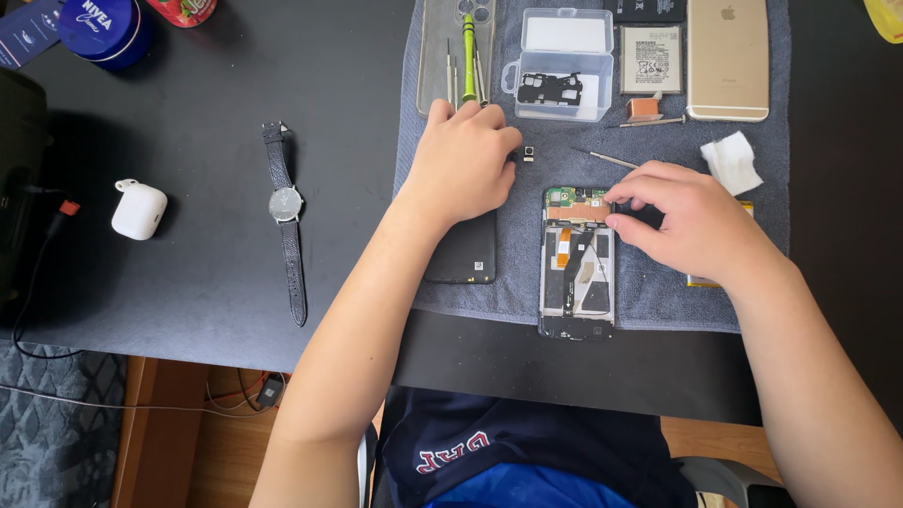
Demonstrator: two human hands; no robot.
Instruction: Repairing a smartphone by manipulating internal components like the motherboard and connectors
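Observation:
An opened phone [577, 263] lies back-up on a grey towel [649, 292], its circuit board and cables exposed. My right hand [687, 221] rests at the phone's upper right, fingertips pinching at the board's top edge. My left hand [461, 160] is curled on the towel, left of a small black camera module [528, 152], fingers bent with nothing visible in them. Under its wrist lies a black back cover [466, 252]. A thin metal tool [607, 159] lies just above my right hand.
On the towel's far edge: a clear case holding a green screwdriver [467, 58], a clear plastic box [562, 66], a battery [651, 60], a gold phone [727, 58], a white tissue [732, 162]. A wristwatch [286, 221], white earbud case [138, 209] and blue tin [105, 28] sit left.

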